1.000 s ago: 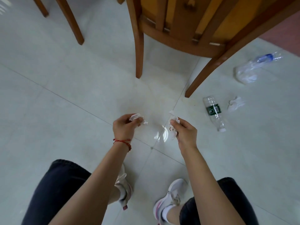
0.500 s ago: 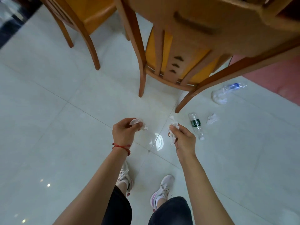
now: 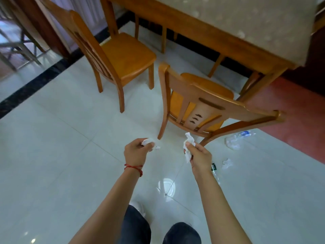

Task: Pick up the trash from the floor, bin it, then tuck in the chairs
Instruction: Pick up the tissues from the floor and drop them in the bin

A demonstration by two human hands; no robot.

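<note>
Nearest the camera: dark trouser legs point(image 3: 137, 226) and both bare forearms reaching forward over the white tiled floor point(image 3: 61, 155). Left hand point(image 3: 136, 153), red string bracelet point(image 3: 134, 167) at the wrist, fingers curled shut around a small crumpled white tissue point(image 3: 149, 142). Right hand point(image 3: 200, 156) likewise closed, pinching a longer crumpled tissue strip point(image 3: 188, 148) that sticks out above and below the fist. On the floor just right of the right wrist: a clear plastic bottle with a green label point(image 3: 214, 169), mostly hidden behind the forearm. Near it, a further tissue wad point(image 3: 227, 163) lying loose. Further right, beside the red floor strip, a crushed clear bottle with a blue label point(image 3: 241, 138). Beyond the hands: near wooden chair point(image 3: 202, 103), back toward the camera, standing out from the table. Second wooden chair point(image 3: 112, 55) further left, also pulled out. Farthest: wooden table with pale speckled top point(image 3: 246, 23).
</note>
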